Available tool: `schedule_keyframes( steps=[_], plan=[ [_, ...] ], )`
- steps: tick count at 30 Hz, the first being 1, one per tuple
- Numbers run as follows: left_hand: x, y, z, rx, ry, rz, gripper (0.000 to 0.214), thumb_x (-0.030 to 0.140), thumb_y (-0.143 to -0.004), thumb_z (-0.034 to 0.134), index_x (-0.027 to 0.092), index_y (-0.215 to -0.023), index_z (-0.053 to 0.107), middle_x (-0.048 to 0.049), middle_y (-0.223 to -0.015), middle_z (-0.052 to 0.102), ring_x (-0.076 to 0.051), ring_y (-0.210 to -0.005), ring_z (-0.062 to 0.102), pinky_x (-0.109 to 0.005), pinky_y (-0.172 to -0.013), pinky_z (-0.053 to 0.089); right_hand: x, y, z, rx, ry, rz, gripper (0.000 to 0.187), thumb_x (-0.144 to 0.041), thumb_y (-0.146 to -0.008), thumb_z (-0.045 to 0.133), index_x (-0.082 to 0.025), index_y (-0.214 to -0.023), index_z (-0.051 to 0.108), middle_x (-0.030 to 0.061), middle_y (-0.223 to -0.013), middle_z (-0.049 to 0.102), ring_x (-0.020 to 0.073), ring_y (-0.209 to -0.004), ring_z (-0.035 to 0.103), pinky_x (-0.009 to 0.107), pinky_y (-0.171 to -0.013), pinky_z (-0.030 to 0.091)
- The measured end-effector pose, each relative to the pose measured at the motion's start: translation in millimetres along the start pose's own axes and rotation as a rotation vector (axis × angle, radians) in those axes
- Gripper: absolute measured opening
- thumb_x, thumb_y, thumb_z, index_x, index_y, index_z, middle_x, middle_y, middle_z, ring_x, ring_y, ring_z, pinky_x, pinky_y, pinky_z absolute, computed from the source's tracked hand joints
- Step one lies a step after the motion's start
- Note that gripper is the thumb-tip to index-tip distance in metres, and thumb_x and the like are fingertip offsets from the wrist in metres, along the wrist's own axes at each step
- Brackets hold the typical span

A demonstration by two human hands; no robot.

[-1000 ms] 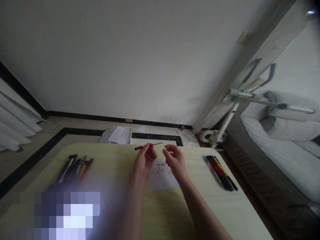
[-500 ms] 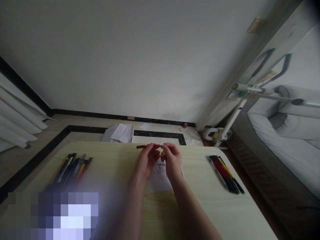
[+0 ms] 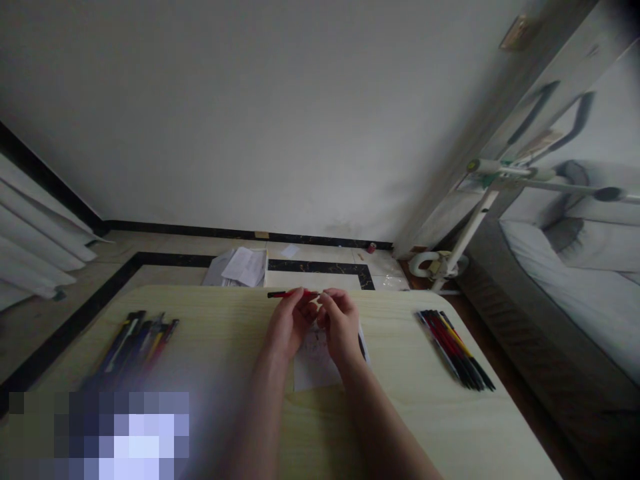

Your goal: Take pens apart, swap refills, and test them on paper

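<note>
My left hand (image 3: pixel 286 327) is closed around a red pen (image 3: pixel 309 293), whose black end sticks out to the left. At the pen's right end, the fingertips of my right hand (image 3: pixel 343 328) are pinched together on it; the tip itself is too small to make out. Both hands are above a white sheet of paper (image 3: pixel 316 375) with faint reddish scribbles, partly hidden by my fingers and wrist. A dark strip shows at the paper's right edge, beside my right wrist.
Several pens (image 3: pixel 454 350) lie side by side on the right of the wooden table (image 3: pixel 410 427). Another group of pens (image 3: pixel 140 340) lies at the left, blurred towards the bottom. Beyond the far edge, a box of papers (image 3: pixel 245 268) stands on the floor. White exercise equipment (image 3: pixel 467 230) stands at the right.
The view has shifted slightly. Both hands have moved a little to the left with the pen still held, and more of the paper's dark right edge shows.
</note>
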State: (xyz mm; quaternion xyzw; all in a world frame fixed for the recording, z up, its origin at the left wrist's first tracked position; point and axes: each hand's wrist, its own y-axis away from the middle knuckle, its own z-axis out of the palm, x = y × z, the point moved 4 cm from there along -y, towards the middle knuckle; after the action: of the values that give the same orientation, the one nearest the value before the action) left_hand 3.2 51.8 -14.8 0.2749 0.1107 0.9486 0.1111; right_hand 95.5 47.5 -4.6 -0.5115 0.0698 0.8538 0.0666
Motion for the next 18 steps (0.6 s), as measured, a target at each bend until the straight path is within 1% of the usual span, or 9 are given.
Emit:
schedule_keyframes(
  steps=[7,12,18],
  plan=[
    [-0.6,-0.2,0.1,0.010,0.015,0.002,0.010,0.021,-0.072,0.061,0.014,-0.080,0.060,-0.0030,-0.074,0.065,-0.011,-0.060,0.057,-0.023,-0.056,0.044,-1.9,-0.1,-1.4,-0.042,-0.073,0.056,0.013,-0.025,-0.070,0.063,-0.020,-0.079,0.055,-0.0089,-0.047,0.045,0.0046,-0.036,0.037,0.017,-0.037,0.027],
    [-1.4,-1.2,-3.3,0.030,0.012,-0.001,0.010,0.020,-0.072,0.061,0.014,-0.081,0.061,-0.0026,-0.074,0.066,-0.011,-0.062,0.059,-0.023,-0.059,0.046,-2.0,0.2,-2.5,-0.045,-0.080,0.073,0.015,-0.026,-0.070,0.063,-0.020,-0.080,0.055,-0.0088,-0.048,0.044,0.0045,-0.037,0.036,0.017,-0.037,0.027],
    [-0.9,0.1,-0.7,0.005,0.010,0.007,0.011,0.021,-0.072,0.061,0.014,-0.080,0.060,-0.0039,-0.075,0.066,-0.011,-0.063,0.059,-0.023,-0.060,0.046,-1.0,0.0,-2.9,-0.050,-0.073,0.071,0.016,-0.028,-0.070,0.063,-0.020,-0.081,0.054,-0.0091,-0.046,0.042,0.0045,-0.036,0.034,0.017,-0.036,0.025]
  ],
)
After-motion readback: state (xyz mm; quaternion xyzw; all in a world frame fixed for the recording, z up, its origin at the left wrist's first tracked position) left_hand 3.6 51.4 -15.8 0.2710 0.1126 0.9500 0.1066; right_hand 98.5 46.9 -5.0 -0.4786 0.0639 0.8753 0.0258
